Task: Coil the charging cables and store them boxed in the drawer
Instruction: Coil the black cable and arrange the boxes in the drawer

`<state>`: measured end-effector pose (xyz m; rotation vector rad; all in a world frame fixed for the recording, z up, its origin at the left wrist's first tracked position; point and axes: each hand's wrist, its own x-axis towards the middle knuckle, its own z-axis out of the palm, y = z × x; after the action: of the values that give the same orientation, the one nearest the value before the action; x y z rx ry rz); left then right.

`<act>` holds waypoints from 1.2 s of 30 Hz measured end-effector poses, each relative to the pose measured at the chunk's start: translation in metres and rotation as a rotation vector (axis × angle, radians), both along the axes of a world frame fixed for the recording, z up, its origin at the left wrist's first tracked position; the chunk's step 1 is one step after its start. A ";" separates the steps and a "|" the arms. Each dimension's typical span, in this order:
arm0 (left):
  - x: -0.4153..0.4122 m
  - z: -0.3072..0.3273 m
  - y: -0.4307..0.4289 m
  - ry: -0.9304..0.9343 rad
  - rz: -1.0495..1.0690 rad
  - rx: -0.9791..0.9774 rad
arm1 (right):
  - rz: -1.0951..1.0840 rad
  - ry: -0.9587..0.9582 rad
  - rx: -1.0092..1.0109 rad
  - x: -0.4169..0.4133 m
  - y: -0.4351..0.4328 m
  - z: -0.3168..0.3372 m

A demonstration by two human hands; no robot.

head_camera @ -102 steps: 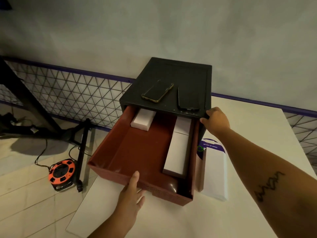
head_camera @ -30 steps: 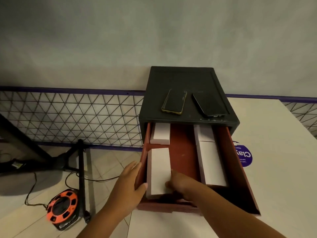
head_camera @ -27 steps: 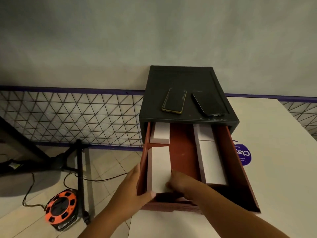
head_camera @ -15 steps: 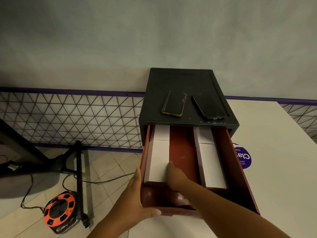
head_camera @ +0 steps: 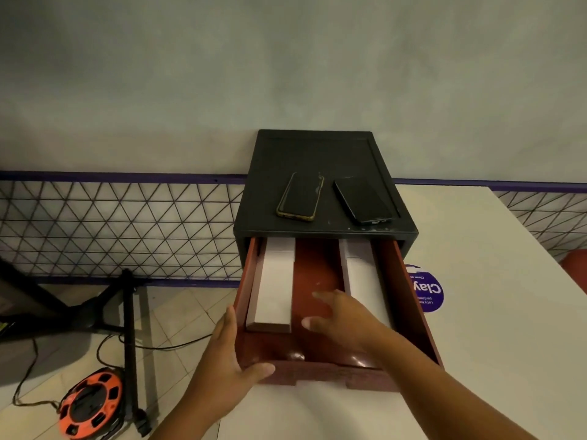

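Note:
A red drawer [head_camera: 409, 300] stands pulled out of a black cabinet [head_camera: 317, 154] on the white table. Inside, a long white box [head_camera: 273, 290] lies along the left wall and another white box [head_camera: 362, 274] along the right side. My left hand [head_camera: 222, 363] grips the drawer's front left corner, thumb over the front edge. My right hand [head_camera: 343, 315] hovers open over the drawer's bare red middle, fingers spread, touching neither box. No loose cable is visible.
Two dark phones [head_camera: 300, 196] [head_camera: 362, 201] lie on the cabinet top. A purple sticker [head_camera: 427, 290] shows on the table [head_camera: 495, 312] right of the drawer. On the floor at left are an orange cable reel [head_camera: 90, 403] and a black stand [head_camera: 128, 328].
My right hand pushed the left white box back along the drawer's left wall, then let go and now hovers open. My left hand shifted to the drawer's front corner.

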<state>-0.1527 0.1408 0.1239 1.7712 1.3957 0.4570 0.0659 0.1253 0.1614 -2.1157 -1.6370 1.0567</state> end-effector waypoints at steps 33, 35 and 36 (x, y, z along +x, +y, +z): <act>0.098 -0.007 0.152 0.664 -0.066 0.736 | -0.113 -0.766 0.289 0.154 0.045 -0.029; 0.100 -0.007 0.152 0.659 -0.038 0.756 | -0.123 -0.787 0.317 0.155 0.050 -0.035; 0.103 -0.007 0.152 0.653 -0.020 0.764 | -0.142 -0.789 0.327 0.157 0.053 -0.038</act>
<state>-0.0501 0.2925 0.1166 2.7243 1.7771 0.4537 0.2230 0.1783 0.1230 -2.5014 -1.7424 -0.1431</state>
